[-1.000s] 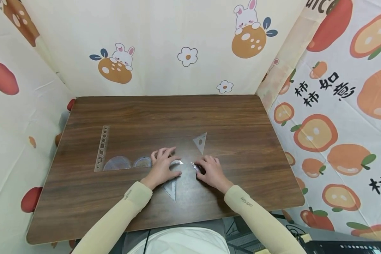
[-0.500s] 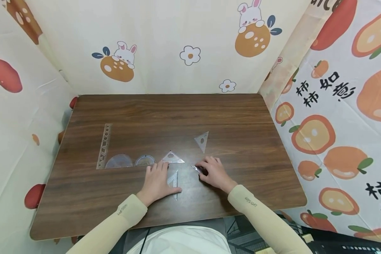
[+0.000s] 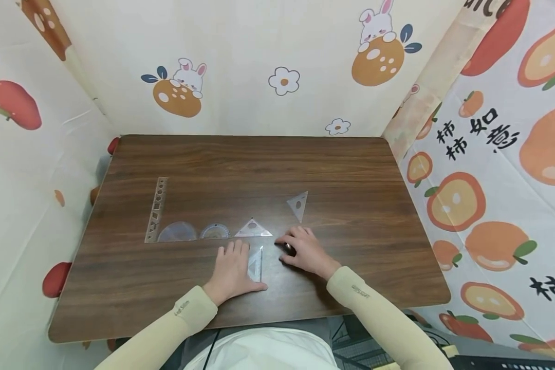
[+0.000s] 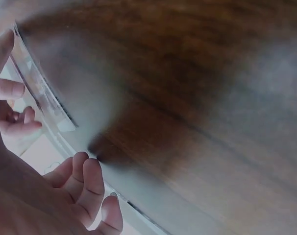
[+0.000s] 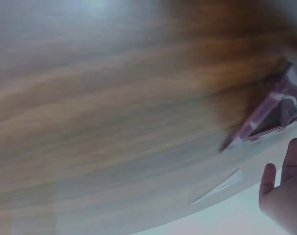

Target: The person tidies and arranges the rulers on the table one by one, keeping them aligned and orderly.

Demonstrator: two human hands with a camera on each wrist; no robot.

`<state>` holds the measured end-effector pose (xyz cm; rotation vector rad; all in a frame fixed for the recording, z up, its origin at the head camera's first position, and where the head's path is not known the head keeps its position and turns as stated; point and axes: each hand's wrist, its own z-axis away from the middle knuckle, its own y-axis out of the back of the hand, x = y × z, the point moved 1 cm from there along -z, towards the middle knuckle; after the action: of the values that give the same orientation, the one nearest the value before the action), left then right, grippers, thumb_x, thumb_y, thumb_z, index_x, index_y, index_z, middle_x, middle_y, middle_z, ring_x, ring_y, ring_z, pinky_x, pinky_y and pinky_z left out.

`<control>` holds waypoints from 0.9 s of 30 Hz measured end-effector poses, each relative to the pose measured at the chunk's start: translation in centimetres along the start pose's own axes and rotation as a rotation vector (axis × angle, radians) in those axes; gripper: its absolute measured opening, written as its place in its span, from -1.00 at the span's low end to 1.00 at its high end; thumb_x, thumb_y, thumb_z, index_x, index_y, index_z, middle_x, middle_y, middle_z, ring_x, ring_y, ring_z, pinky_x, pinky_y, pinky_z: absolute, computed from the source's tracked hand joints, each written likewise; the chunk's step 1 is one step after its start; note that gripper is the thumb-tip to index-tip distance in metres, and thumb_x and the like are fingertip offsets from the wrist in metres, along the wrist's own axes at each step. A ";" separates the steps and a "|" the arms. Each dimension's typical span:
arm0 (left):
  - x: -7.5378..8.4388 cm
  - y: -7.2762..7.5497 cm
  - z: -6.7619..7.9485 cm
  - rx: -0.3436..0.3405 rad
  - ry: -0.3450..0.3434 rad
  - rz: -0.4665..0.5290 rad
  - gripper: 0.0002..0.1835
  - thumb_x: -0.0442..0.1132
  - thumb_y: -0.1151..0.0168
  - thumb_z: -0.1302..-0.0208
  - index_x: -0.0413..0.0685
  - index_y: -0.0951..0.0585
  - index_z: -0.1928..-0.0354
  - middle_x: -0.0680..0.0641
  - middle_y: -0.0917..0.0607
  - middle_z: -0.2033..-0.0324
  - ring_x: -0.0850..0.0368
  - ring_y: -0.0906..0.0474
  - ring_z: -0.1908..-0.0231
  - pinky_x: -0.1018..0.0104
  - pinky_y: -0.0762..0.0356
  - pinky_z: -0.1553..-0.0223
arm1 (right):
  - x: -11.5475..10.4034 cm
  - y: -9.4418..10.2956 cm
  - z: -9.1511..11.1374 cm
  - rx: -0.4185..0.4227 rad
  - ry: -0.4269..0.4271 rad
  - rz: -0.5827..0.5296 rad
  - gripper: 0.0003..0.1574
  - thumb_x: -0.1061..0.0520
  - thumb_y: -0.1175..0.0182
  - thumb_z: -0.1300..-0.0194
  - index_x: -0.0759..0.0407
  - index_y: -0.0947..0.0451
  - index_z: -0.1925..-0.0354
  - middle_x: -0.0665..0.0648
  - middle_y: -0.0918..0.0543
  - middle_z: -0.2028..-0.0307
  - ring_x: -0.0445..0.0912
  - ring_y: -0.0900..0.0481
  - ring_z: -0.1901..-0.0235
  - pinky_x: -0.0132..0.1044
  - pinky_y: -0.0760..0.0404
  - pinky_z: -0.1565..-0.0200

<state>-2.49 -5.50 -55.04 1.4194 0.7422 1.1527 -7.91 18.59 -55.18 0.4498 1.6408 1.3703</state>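
In the head view my left hand (image 3: 231,272) lies low over the table with its fingers extended and thumb spread. Its thumb is by the near end of a clear set square (image 3: 255,264); whether they touch is hard to tell. Just beyond the fingertips lies another clear set square (image 3: 253,228). My right hand (image 3: 307,252) has curled fingers that pinch a clear set square (image 5: 259,115), tilted up from the tabletop in the right wrist view. From above, that piece is mostly hidden by the hand. A further clear set square (image 3: 298,205) lies past the right hand.
A small protractor (image 3: 215,231), a larger clear half-disc (image 3: 178,232) and a stencil ruler (image 3: 156,209) lie to the left, roughly lined up with the middle set square. The wooden table (image 3: 259,164) meets a patterned cloth wall (image 3: 240,61) at the back.
My left hand has drawn back from the middle set square toward me, and its fingers have straightened. The right hand stays nearly in place, its set square turned. The head view shifts slightly.
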 end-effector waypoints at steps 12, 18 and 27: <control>-1.1 0.5 0.1 -0.034 -0.011 0.100 0.14 0.45 -0.61 0.29 -0.19 -0.49 -0.24 -0.14 -0.57 -0.01 -0.06 -0.46 0.01 0.00 -0.35 0.05 | -1.5 -1.0 -2.3 -0.022 0.106 -0.015 -0.38 -0.26 -0.46 -0.22 -0.13 -0.66 -0.19 -0.06 -0.60 0.01 -0.13 -0.44 -0.01 -0.06 -0.39 -0.28; -2.1 0.5 0.3 -0.052 -0.018 0.186 0.08 0.30 -0.69 0.26 -0.18 -0.49 -0.26 -0.14 -0.59 -0.06 -0.06 -0.48 0.00 -0.02 -0.38 0.02 | -2.0 -1.7 -2.8 -0.028 0.129 -0.011 -0.37 -0.27 -0.45 -0.22 -0.11 -0.67 -0.20 -0.05 -0.61 0.01 -0.12 -0.45 -0.01 -0.06 -0.37 -0.30; -3.9 0.3 0.7 -0.037 -0.037 0.335 0.00 0.05 -0.75 0.20 -0.19 -0.48 -0.29 -0.14 -0.59 -0.10 -0.06 -0.48 -0.07 -0.01 -0.40 -0.12 | -2.6 -3.0 -3.2 -0.029 0.131 0.042 -0.38 -0.32 -0.41 -0.24 -0.10 -0.69 -0.16 -0.07 -0.62 0.00 -0.14 -0.46 -0.02 -0.10 -0.38 -0.31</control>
<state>-3.20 -9.35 -55.66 1.5679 0.4637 1.3835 -8.38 13.85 -56.93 0.3860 1.7230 1.4802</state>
